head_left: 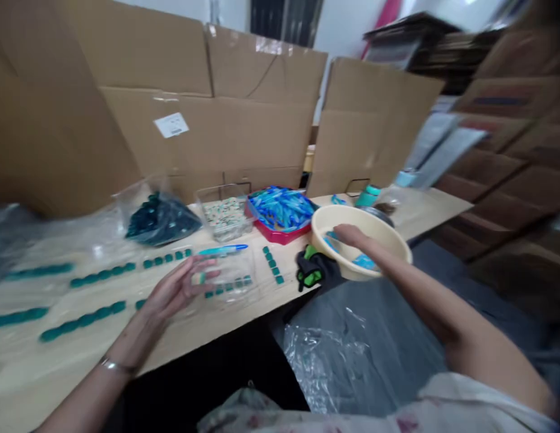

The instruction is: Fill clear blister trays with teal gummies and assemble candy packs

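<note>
My left hand is over the table, its fingers curled at a see-through plastic wrapper or box; which of the two it is, I cannot tell. Between those fingers sits a small pale piece with a green edge. A blue pen-like stick lies just beyond the fingertips. My right hand reaches inside a cream basin, fingers bent down and closed beside blue pieces. Whatever those fingers grip is blurred. Another blue piece lies on the basin floor.
Rows of teal squares line the table. Behind them stand a bag of dark teal pieces, a clear tub of small pale pieces and a red tray of blue sticks. Black-green cloth hangs at the edge. Cardboard walls the back.
</note>
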`<state>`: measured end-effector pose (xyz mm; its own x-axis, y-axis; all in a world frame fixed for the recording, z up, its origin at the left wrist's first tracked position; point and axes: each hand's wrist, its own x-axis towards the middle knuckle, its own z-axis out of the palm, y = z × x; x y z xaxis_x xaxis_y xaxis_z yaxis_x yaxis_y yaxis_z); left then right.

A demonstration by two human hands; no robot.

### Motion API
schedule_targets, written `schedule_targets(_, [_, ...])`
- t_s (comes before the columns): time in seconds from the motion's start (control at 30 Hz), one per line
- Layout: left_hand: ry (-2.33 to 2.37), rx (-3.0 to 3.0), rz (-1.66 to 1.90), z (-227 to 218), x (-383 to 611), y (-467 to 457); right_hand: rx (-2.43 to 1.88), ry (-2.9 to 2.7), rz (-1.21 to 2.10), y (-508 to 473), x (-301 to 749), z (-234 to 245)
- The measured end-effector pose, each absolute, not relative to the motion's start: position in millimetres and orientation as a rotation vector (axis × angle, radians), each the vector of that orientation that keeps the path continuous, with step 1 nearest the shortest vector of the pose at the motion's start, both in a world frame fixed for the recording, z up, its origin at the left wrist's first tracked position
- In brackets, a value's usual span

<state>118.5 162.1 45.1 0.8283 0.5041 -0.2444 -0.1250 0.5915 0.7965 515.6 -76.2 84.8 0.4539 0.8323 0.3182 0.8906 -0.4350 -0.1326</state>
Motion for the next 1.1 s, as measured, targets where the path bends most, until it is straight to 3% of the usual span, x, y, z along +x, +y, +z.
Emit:
schedule_targets(0.13, [0.469, 0.834, 0.455, 47.0, 115.0, 141.4, -2.268, -1.512, -0.299, -67.0, 491.9, 106.2])
schedule_targets(0.27, [0.461, 0.766, 0.528, 39.0, 118.0, 116.1, -1.821, -1.764, -0.429, -54.8, 396.3, 115.3])
schedule_targets(0.37, [0.455, 0.740, 0.604, 34.9, 118.9, 94.3, -1.614, -2.126, -0.539, -39.3, 317.3, 98.5])
schedule_targets(0.53, [0.520, 0.709, 0.758, 29.5, 93.1, 81.2, -1.682, -2.438, -0.541, -17.4, 245.4, 54.3])
schedule_targets(0.7, [0.670, 0.638, 0.967, 22.8, 18.9, 85.3, -1.346, -2.418, -0.313, 20.7, 221.7, 67.1])
schedule_targets(0.87, [0.867, 0.591, 1.176, 17.3, -62.3, 68.8, -1.222, -2.394, 0.020, 130.3, 175.8, 95.4])
schedule_targets(1.0, [0.998, 0.541, 1.287, 14.3, -107.1, 52.5, -1.156, -2.528, 0.210, 231.7, 98.2, 72.2])
schedule_targets(1.1, [1.049, 0.477, 1.347, 11.2, -130.6, 46.2, -1.277, -2.638, 0.167, 277.9, 34.7, 48.5])
